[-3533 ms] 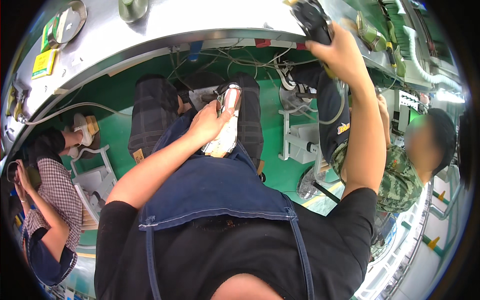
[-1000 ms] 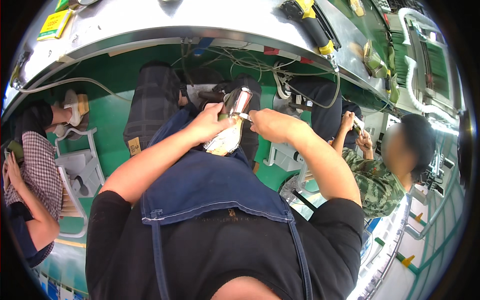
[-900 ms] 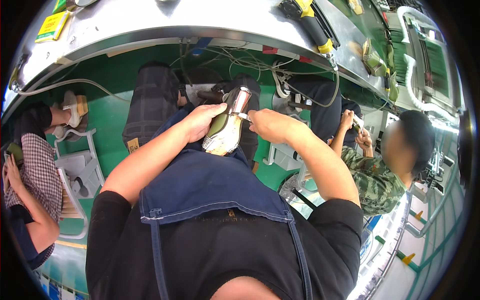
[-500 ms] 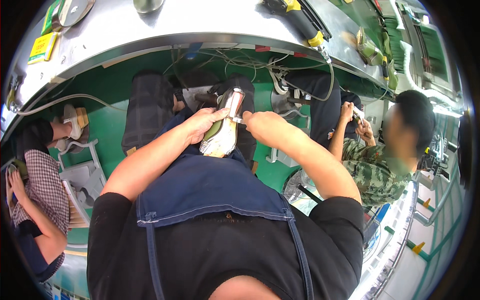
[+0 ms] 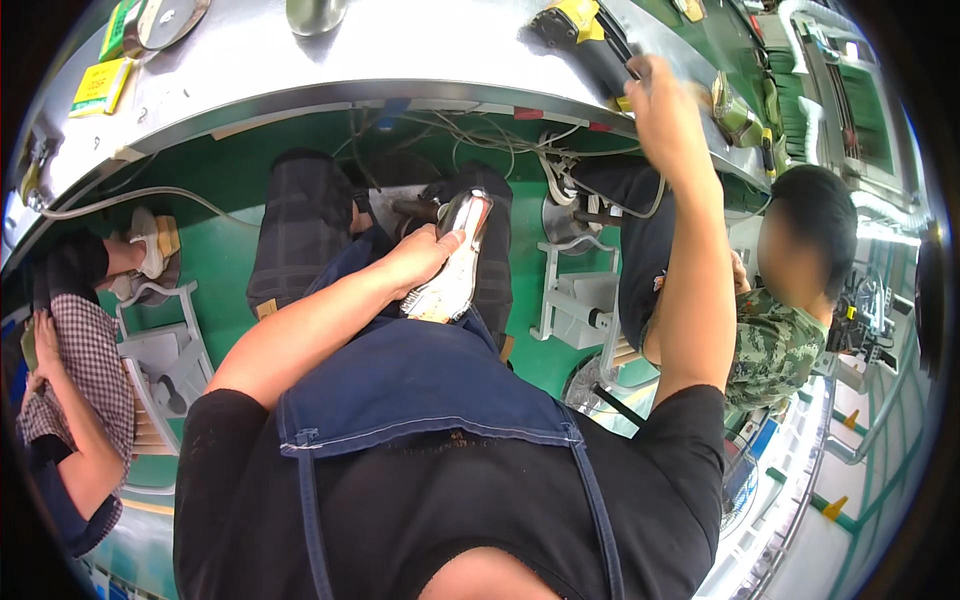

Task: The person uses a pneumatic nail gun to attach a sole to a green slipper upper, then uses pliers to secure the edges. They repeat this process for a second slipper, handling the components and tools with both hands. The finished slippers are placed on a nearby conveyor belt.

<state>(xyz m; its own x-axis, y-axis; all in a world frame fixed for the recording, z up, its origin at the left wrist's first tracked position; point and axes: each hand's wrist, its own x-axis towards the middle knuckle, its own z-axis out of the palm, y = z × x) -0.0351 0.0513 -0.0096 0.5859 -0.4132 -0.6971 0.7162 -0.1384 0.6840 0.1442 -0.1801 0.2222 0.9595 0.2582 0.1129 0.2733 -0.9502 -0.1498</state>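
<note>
Head view: the left hand [image 5: 420, 257] grips a partly made shoe [image 5: 448, 287] around its narrow middle, its thumb lying over the pale underside and the other fingers mostly hidden beneath. Its grasp is closed on the shoe, which is held above the lap, near the right thigh, with the underside facing up, the broad end toward the body and the narrow end toward the table [image 5: 410, 55].

The right hand [image 5: 664, 105] is raised at the table's front edge, well apart from the shoe and just beside a black-and-yellow handheld tool [image 5: 595, 62] lying on the metal surface. Its fingers are bent and blurred, with something dark at their tips; whether they grasp this or the tool, I cannot tell.

Farther right on the table lies a green shoe [image 5: 738, 112]. Toward the left end are a yellow-and-green packet [image 5: 101, 88] and, just beyond it, a round disc [image 5: 170, 22]. The person wears a navy apron [image 5: 425, 385] over a black shirt. On the left, a co-worker in a checked garment [image 5: 92, 350] has both hands at a green object; on the right sits another in a camouflage shirt [image 5: 780, 335].
</note>
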